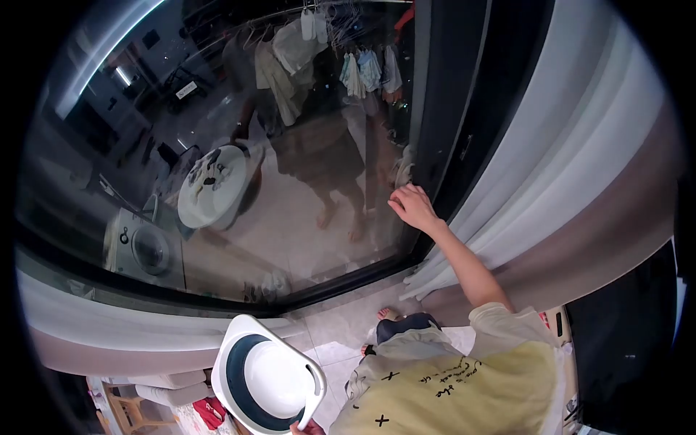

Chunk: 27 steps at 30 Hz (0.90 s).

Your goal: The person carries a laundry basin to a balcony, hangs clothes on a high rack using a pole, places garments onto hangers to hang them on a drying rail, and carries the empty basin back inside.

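My left hand (308, 428) is at the bottom edge, mostly out of frame, with its fingers closed on the rim of a white washbasin (278, 377). The basin has a dark teal band inside and a slot handle in its rim, and it is tilted, with nothing visible inside. My right hand (415, 208) is stretched forward in front of a large dark glass door (312, 250), close to its black frame (444, 156). Its fingers are loosely bent and apart, and nothing shows in them. Whether they touch the glass I cannot tell.
White and brown curtains (533, 174) hang at the right, and another curtain (138, 326) at the left. A washing machine (141, 246) and hanging clothes (286, 69) show in the glass, mixed with reflections. Pale floor tiles (330, 330) lie below. A wooden chair (130, 412) stands lower left.
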Available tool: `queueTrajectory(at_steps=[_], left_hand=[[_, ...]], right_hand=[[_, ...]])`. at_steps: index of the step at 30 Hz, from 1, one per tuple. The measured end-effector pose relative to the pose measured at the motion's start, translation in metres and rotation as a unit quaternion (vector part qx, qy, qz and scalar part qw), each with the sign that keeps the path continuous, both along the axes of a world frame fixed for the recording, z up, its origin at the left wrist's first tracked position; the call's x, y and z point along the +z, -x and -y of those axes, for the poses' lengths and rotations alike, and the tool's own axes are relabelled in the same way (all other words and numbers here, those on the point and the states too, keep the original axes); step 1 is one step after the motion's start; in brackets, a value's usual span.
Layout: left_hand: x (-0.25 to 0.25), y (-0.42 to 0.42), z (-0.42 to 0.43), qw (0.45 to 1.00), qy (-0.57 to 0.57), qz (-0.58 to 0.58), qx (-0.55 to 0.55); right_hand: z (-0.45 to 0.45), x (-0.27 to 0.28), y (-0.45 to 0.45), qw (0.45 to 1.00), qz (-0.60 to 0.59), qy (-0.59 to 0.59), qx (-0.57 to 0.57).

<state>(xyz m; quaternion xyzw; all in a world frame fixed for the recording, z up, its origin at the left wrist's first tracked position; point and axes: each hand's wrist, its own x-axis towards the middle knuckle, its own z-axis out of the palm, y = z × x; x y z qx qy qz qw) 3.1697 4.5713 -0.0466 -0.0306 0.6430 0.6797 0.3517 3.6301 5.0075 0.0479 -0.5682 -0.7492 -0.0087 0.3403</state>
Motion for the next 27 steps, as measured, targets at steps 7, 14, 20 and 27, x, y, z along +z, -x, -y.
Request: queueTrajectory(at_steps=[7,14,20,27], left_hand=[[0.003,-0.002,-0.016,0.999,-0.005,0.034,0.008],[0.002,-0.003,-0.035,0.999,-0.009,0.036,-0.004],[-0.004,-0.007,-0.070,0.998,-0.013,0.063,-0.025],[-0.011,-0.018,-0.118,0.992,-0.020,0.100,-0.073]], right_hand=[[0.003,-0.007,-0.026,0.996,0.018,-0.004,-0.088],[0.005,-0.008,-0.062,0.986,0.028,0.054,-0.154],[0.041,0.079,-0.054,0.986,-0.089,-0.073,-0.124],[0.089,0.197,-0.104,0.865,-0.224,-0.421,-0.154]])
